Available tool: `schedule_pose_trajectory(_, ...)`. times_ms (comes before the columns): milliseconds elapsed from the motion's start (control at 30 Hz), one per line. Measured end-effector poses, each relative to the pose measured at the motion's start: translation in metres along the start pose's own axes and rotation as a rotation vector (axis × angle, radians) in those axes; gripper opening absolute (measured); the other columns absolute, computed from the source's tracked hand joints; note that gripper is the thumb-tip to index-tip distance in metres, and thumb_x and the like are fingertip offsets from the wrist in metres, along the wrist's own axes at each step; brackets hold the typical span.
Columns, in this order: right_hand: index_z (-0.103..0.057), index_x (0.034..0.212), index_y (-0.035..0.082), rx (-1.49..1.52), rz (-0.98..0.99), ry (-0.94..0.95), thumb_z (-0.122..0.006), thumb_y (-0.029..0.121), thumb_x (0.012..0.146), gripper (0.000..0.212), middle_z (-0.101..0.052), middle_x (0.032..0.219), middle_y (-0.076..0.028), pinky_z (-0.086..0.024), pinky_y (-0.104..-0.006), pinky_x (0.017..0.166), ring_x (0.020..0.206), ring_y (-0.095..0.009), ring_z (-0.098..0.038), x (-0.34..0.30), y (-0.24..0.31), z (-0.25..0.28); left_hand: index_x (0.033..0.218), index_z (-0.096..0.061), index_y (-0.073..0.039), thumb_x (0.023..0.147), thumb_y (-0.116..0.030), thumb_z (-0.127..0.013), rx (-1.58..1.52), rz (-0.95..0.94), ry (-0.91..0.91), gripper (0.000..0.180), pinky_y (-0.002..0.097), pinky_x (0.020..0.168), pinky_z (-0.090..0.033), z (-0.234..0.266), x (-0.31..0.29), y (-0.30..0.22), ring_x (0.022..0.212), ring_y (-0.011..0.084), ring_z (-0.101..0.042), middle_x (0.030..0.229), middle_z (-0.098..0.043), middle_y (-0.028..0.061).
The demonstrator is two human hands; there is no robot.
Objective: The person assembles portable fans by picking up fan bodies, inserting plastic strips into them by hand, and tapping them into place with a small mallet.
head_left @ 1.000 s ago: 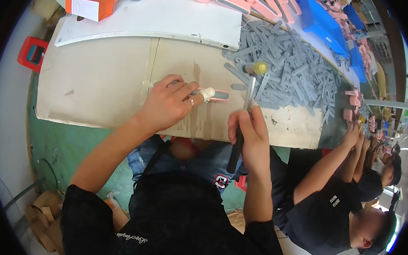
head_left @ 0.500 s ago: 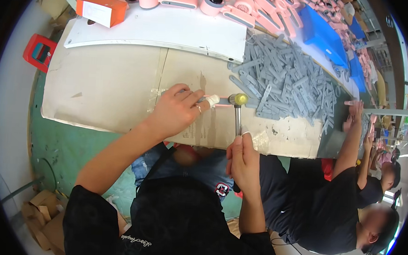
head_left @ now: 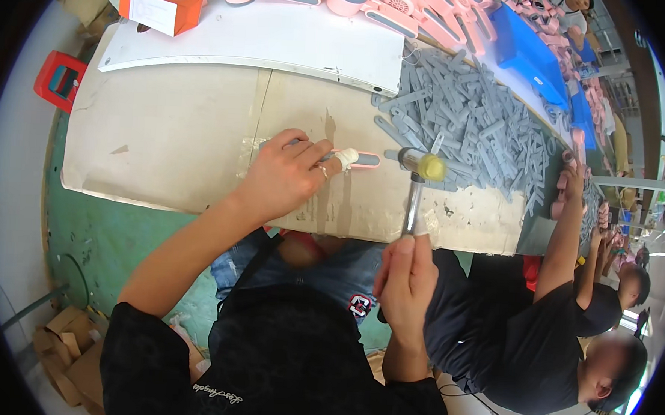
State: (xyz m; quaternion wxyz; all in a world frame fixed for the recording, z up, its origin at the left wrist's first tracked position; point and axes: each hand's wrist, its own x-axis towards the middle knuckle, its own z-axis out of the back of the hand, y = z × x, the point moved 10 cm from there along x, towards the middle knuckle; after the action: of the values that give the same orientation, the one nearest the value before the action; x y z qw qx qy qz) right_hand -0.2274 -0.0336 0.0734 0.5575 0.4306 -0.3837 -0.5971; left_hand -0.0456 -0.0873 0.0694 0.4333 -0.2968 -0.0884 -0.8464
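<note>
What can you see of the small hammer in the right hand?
The hammer has a slim metal shaft and a double-ended head, one face yellow, the other dark grey. The right hand grips its lower handle, with the shaft pointing away from the person. Its head sits above the cardboard sheet, just right of the pink part and beside the pile of grey plastic pieces.

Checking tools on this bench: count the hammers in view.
1. The hammer is in the right hand, its head over the cardboard beside the left hand. Others may lie hidden among the grey parts.
</note>
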Motion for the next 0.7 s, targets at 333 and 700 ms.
schedule_pose_trajectory(333, -0.055, 0.105, 0.000, -0.378, 0.051, 0.109, -0.043, 0.018, 0.110, 0.023, -0.047, 0.061, 0.002, -0.034, -0.0221, 0.043, 0.047, -0.004, -0.042, 0.024, -0.031, -0.024, 0.116, -0.074, -0.015, 0.082, -0.015, -0.069, -0.009, 0.023, 0.036, 0.034, 0.0349, 0.083, -0.054, -0.004, 0.000, 0.001, 0.075, 0.0184, -0.065, 0.096, -0.069, 0.0015)
schedule_pose_trajectory(700, -0.046, 0.091, 0.006, 0.197, -0.246, 0.125, -0.044, 0.021, 0.110, 0.024, -0.050, 0.067, -0.001, -0.033, -0.0212, 0.039, 0.043, -0.005, -0.042, 0.006, -0.036, -0.001, 0.097, -0.074, -0.015, 0.078, -0.016, -0.066, -0.159, -0.137, 0.157, 0.021, 0.0389, 0.110, -0.045, 0.000, 0.016, -0.008, 0.103, 0.0166, -0.064, 0.098, -0.067, -0.0040)
